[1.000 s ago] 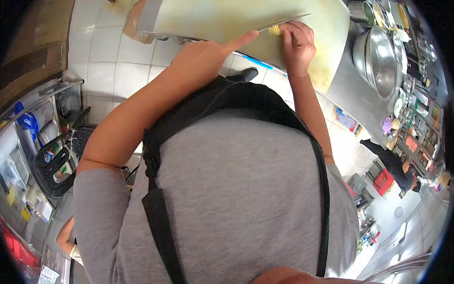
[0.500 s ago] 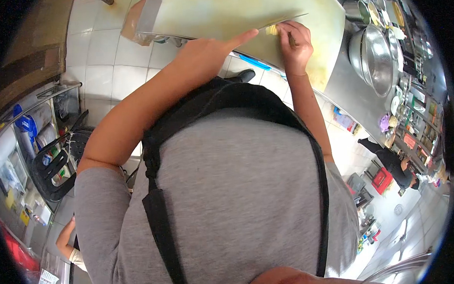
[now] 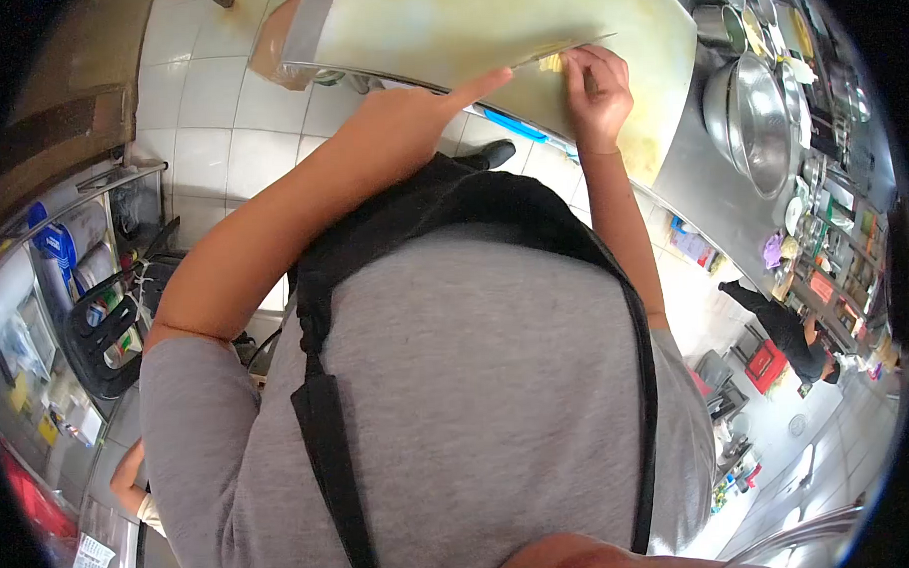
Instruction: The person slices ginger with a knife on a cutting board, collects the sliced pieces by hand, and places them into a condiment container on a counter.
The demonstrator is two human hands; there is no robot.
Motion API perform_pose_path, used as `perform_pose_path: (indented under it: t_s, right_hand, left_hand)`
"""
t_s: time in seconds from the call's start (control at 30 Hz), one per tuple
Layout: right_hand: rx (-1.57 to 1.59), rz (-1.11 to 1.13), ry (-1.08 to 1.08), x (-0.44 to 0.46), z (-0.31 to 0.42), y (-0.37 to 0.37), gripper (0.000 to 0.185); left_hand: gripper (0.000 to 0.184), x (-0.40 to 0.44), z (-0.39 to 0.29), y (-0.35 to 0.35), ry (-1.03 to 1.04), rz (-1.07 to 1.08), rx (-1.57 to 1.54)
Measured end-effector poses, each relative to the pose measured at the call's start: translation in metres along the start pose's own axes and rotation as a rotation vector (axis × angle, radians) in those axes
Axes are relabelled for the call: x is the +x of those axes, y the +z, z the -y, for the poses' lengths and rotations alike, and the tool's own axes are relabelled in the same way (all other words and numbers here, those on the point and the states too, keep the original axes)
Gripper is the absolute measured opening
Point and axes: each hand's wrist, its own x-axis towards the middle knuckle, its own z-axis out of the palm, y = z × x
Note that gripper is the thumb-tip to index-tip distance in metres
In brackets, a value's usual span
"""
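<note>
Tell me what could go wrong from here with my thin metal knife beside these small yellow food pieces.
First, the bare right hand has its fingertips at the small yellow food pieces, right beside the thin metal knife; a slip could nick them.

Second, the bare left hand steadies the knife with an outstretched index finger, so the grip might twist.

Third, the pieces lie toward the near side of the broad pale-yellow board, so some might drop off.

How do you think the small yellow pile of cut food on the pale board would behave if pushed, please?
The yellow pile is probably light, being small beside the right hand. It may spread apart, since it appears cut into thin strips. It might slide, as the board looks flat.
</note>
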Motion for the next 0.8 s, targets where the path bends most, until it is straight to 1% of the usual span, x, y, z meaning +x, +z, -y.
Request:
perform_pose_path:
  t_s: [0.03,0.13,0.23,0.33,0.43,0.53,0.63,0.67,0.73,0.8]
  right_hand:
    - [-0.005,0.002,0.009,0.001,-0.001,0.001,0.01]
    - [0.01,0.015,0.014,-0.001,0.001,0.0,0.01]
    - [0.021,0.04,-0.003,0.002,0.001,-0.007,0.01]
    - [0.044,0.052,0.026,0.006,0.004,-0.012,0.01]
    - [0.025,0.039,0.052,0.003,0.001,-0.013,0.01]
    - [-0.022,0.016,0.028,0.001,-0.002,-0.009,0.01]
    - [-0.087,0.002,-0.053,0.001,-0.003,-0.01,0.009]
    - [-0.11,-0.003,-0.089,0.003,-0.003,-0.01,0.009]
    - [-0.065,-0.001,-0.056,0.002,-0.005,-0.007,0.008]
    - [-0.041,-0.001,-0.028,0.0,-0.006,-0.004,0.008]
  left_hand:
    - [0.083,-0.002,-0.004,-0.003,-0.075,0.107,-0.001]
    - [0.082,0.013,0.004,0.018,0.1,-0.19,0.015]
    - [0.082,0.017,0.001,0.012,0.032,-0.072,0.027]
    - [0.081,0.022,0.009,0.013,0.148,-0.188,-0.093]
    - [0.081,0.022,0.006,0.001,-0.062,0.109,-0.05]
    - [0.082,0.01,0.013,0.016,0.127,-0.23,-0.059]
    - [0.077,0.003,0.004,0.007,-0.011,-0.07,0.033]
    - [0.077,0.004,0.006,0.01,0.018,-0.106,0.047]
    - [0.077,0.004,0.009,0.013,0.073,-0.179,0.075]
    - [0.077,0.0,0.003,0.007,0.045,-0.115,0.094]
